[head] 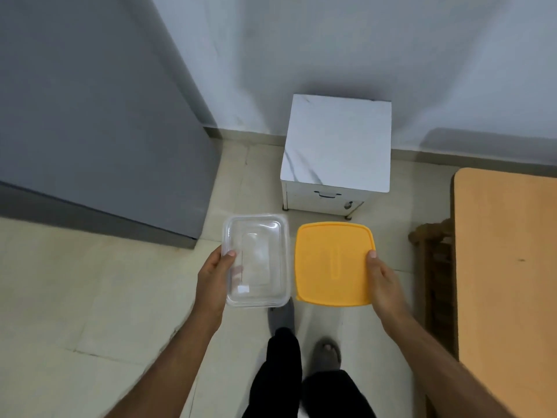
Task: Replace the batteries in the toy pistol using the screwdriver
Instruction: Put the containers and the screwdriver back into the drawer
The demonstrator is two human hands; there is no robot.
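Standing: left hand (214,279) grips a clear rectangular tub (255,260); right hand (382,282) grips a yellow-lidded square box (334,263) at 3 o'clock; pistol and screwdriver unseen.

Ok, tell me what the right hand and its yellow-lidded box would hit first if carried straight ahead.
Likely the white marble-topped cabinet against the wall: it stands ahead of the right hand and yellow-lidded box. Depth is unclear.
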